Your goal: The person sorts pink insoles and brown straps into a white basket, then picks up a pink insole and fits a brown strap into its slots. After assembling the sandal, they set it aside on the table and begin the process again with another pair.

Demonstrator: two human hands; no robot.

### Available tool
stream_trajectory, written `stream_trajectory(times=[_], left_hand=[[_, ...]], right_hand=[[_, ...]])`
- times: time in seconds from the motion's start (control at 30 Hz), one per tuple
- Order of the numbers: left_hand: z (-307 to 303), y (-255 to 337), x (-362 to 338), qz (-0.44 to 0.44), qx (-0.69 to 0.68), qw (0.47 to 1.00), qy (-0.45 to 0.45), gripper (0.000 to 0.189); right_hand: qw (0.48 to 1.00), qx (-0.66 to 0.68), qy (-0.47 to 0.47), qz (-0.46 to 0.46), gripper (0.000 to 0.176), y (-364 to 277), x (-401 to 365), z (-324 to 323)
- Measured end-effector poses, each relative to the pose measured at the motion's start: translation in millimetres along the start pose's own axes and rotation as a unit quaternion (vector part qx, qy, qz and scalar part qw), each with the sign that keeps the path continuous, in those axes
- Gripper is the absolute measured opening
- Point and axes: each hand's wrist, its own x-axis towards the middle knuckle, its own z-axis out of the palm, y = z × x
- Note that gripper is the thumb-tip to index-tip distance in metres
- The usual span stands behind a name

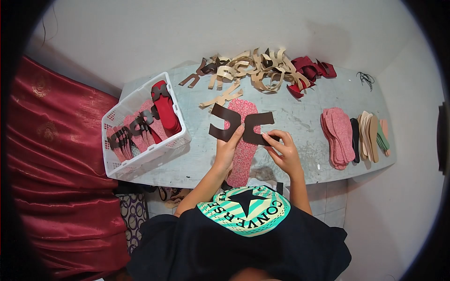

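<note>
A dark brown H-shaped slipper strap (255, 133) lies across a pink patterned shoe sole (243, 161), with its arms sticking out past both sides. My left hand (226, 154) is closed at the sole's left edge, its thumb pressing the middle of the strap; its other fingers are hidden. With thumb and fingers, my right hand (286, 152) pinches the strap's lower right arm. The sole points away from me, and its near end reaches the table's front edge by my shirt.
At left, a white plastic basket (110, 154) holds strapped soles. Tan, brown and red straps (262, 70) are heaped along the back. Stacks of pink soles (337, 136) and other coloured soles (370, 133) lie right on the grey table (290, 164). Black cord (366, 79) lies back right.
</note>
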Motion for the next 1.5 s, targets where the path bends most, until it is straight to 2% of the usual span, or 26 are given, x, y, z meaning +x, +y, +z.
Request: stream_trajectory(times=[0.17, 0.27, 0.3, 0.37, 0.4, 0.43, 0.5, 0.53, 0.57, 0.63, 0.67, 0.73, 0.83, 0.87, 0.9, 0.97, 1.0, 1.07, 1.2, 1.27, 1.3, 1.37, 1.4, 1.47, 1.5], left_hand=[[-9.4, -7.5, 8.7, 0.066, 0.028, 0.997, -0.002, 0.031], [-20.8, -6.2, 26.4, 0.206, 0.149, 0.966, 0.051, 0.027], [-27.2, -6.6, 34.4, 0.255, 0.179, 0.949, 0.05, 0.017], [-48.1, -0.9, 45.0, 0.316, 0.39, 0.864, 0.044, 0.006], [-56.2, -11.0, 55.9, 0.379, 0.446, 0.804, 0.108, 0.003], [-61.6, -1.1, 59.3, 0.435, 0.622, 0.647, 0.068, 0.011], [-84.6, -31.1, 69.7, 0.453, 0.677, 0.578, 0.04, 0.024], [-101.6, -52.0, 70.7, 0.397, 0.645, 0.653, -0.017, 0.023], [-107.7, -67.7, 68.0, 0.338, 0.695, 0.632, -0.06, 0.029], [-132.1, -116.2, 67.2, 0.318, 0.755, 0.56, -0.127, 0.038], [-140.4, -135.3, 64.3, 0.314, 0.754, 0.562, -0.13, 0.038], [-143.8, -153.0, 51.0, 0.368, 0.787, 0.442, -0.225, 0.041], [-136.3, -145.0, 47.4, 0.387, 0.77, 0.442, -0.25, 0.04], [-148.2, -156.3, 52.3, 0.367, 0.8, 0.391, -0.271, 0.041], [-151.1, -158.5, 50.4, 0.363, 0.801, 0.392, -0.271, 0.041], [-154.2, -163.2, 49.4, 0.405, 0.816, 0.314, -0.268, 0.04], [-155.1, -166.8, 48.0, 0.404, 0.815, 0.315, -0.27, 0.04], [-154.7, -174.5, 46.4, 0.371, 0.845, 0.268, -0.278, 0.038], [-158.3, -181.2, 43.5, 0.378, 0.835, 0.275, -0.29, 0.042], [-155.2, -182.9, 35.4, 0.339, 0.871, 0.184, -0.305, 0.053], [-150.3, -179.0, 33.1, 0.339, 0.871, 0.184, -0.304, 0.053], [-139.8, -168.7, 28.1, 0.247, 0.87, 0.26, -0.338, 0.072], [-141.4, -169.1, 27.6, 0.246, 0.87, 0.26, -0.338, 0.072], [-146.1, -168.1, 28.1, 0.248, 0.842, 0.34, -0.337, 0.09], [-147.0, -164.9, 29.0, 0.248, 0.842, 0.339, -0.337, 0.09]], right_hand=[[0.999, -0.042, -0.019, 0.012, 0.043, 3.2, -2.2, 0.3], [0.998, -0.056, -0.028, 0.026, 0.04, 4.8, -2.4, -1.0], [0.998, -0.054, -0.027, 0.034, 0.04, 7.3, -3.7, -0.7], [0.997, -0.052, -0.029, 0.045, 0.039, 10.3, -6.7, -1.2], [0.997, -0.046, -0.026, 0.053, 0.038, 11.7, -7.6, -1.6], [0.997, -0.039, -0.023, 0.061, 0.038, 12.5, -8.8, -3.6], [0.997, -0.04, -0.027, 0.066, 0.037, 13.7, -11.0, -3.3], [0.996, -0.044, -0.028, 0.069, 0.037, 14.5, -11.4, -3.1], [0.996, -0.043, -0.03, 0.07, 0.037, 15.9, -12.4, -2.2], [0.995, -0.049, -0.039, 0.072, 0.036, 19.0, -15.3, -0.3], [0.995, -0.05, -0.042, 0.077, 0.036, 19.9, -16.4, -0.8], [0.992, -0.07, -0.061, 0.088, 0.035, 22.0, -21.3, -1.2], [0.99, -0.058, -0.062, 0.11, 0.035, 27.3, -29.3, -1.5], [0.989, -0.062, -0.069, 0.115, 0.034, 29.5, -32.3, 0.2], [0.989, -0.059, -0.072, 0.115, 0.034, 32.1, -34.3, 3.0], [0.986, -0.053, -0.089, 0.128, 0.032, 38.3, -39.0, 10.0], [0.986, -0.053, -0.089, 0.131, 0.032, 42.3, -42.5, 14.1], [0.98, -0.092, -0.132, 0.115, 0.029, 52.5, -50.0, 21.9], [0.972, -0.067, -0.184, 0.13, 0.028, 69.0, -64.0, 31.3], [0.942, -0.057, -0.259, 0.206, 0.029, 71.7, -67.5, 32.3], [0.942, -0.057, -0.26, 0.205, 0.029, 73.7, -69.6, 33.2], [0.941, -0.062, -0.267, 0.2, 0.03, 77.1, -74.6, 35.4], [0.94, -0.061, -0.268, 0.2, 0.03, 77.9, -75.8, 36.3], [0.936, -0.06, -0.275, 0.21, 0.03, 79.9, -76.9, 37.4], [0.936, -0.06, -0.275, 0.21, 0.03, 80.3, -77.3, 37.6]])
